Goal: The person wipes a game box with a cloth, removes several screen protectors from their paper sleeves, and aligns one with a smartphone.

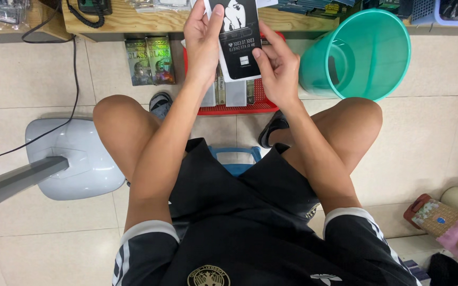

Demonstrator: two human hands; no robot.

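Above the seated person's knees, in the head view, both hands hold one flat black package [238,39] with a white edge and a pale figure printed on its face; it stands upright in front of the desk's edge [133,22]. The left hand [202,45] grips its left side: the fingers [196,21] lie close together behind the edge and the thumb presses on the front near the top. The right hand [278,71] holds the lower right side, its fingers curled in, with the thumb tip pressed on the face just beside a small pale square label.

Below the package, on the tiled floor [27,74], a red tray [229,108] holds several flat packs standing on edge in grey and tan. Just to the left of the tray lie two dark green flat packages [150,60], side by side, with pictures and pale lettering on them. To the right of the tray a teal plastic bin [367,53] lies tilted on its side, its mouth turned towards the camera. A black corded telephone [94,8] sits on the desk at upper left, and its cable runs down across the floor past a pale grey fan base [75,159].
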